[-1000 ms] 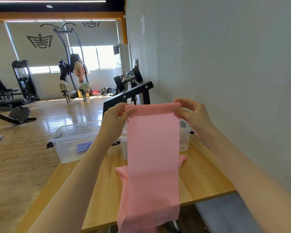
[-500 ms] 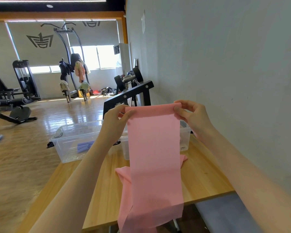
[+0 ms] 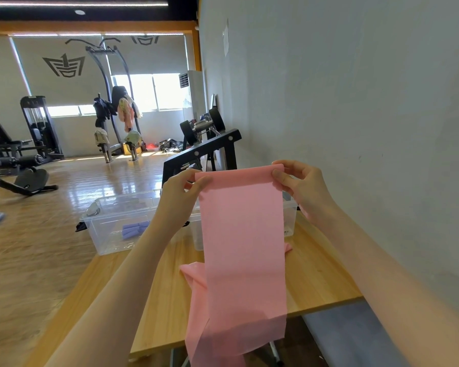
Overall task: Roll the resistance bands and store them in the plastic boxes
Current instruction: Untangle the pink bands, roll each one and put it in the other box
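Hands: left hand (image 3: 179, 200) and right hand (image 3: 301, 186) pinch pink resistance band (image 3: 243, 250) top corners; box (image 3: 287, 221) sticker unreadable

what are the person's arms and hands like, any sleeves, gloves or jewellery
Both forearms are bare as far as the frame shows, with no sleeves in view. The left hand and right hand wear no gloves. No rings, watch or bracelets are visible on the fingers or wrists. The nails look short and unpainted.

Wooden table (image 3: 316, 282) against a grey wall (image 3: 342, 88), black dumbbell rack (image 3: 204, 152) behind it, gym machines (image 3: 35, 131) across a glossy wood floor (image 3: 37, 247), bright windows (image 3: 149, 91).
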